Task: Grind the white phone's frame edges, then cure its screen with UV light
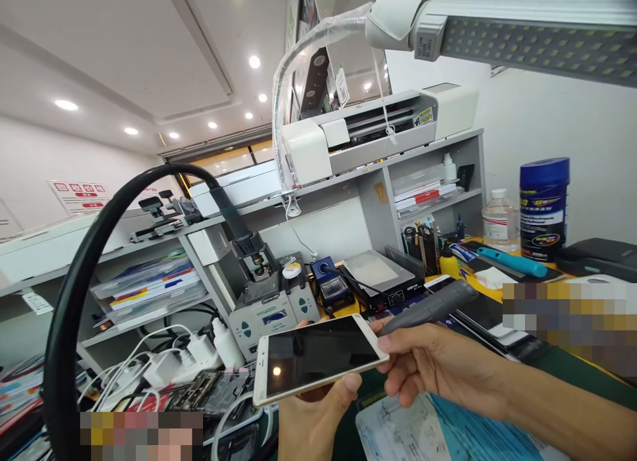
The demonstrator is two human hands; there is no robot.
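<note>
A smartphone [321, 355] with a white and gold frame and a dark screen rests in my left hand [316, 418]. The screen faces up and reflects a ceiling light. My left thumb presses on the near edge, with fingertips just showing behind the far one. At the phone's right end, my right hand [442, 363] is closed around a hand tool with a thick dark grey handle [432, 305]. The handle points up and to the right. The tool's working end is hidden by my fingers, close to the phone's corner. My right fingertips touch or nearly touch that end.
Behind the phone stand a grey rework station [271, 318], a blue-topped device [328, 282] and a flat heating plate [378, 275]. A black hose [64, 275] arches at left above white chargers [169, 365]. A blue canister [543, 209] stands right. An LED lamp [537, 40] hangs overhead.
</note>
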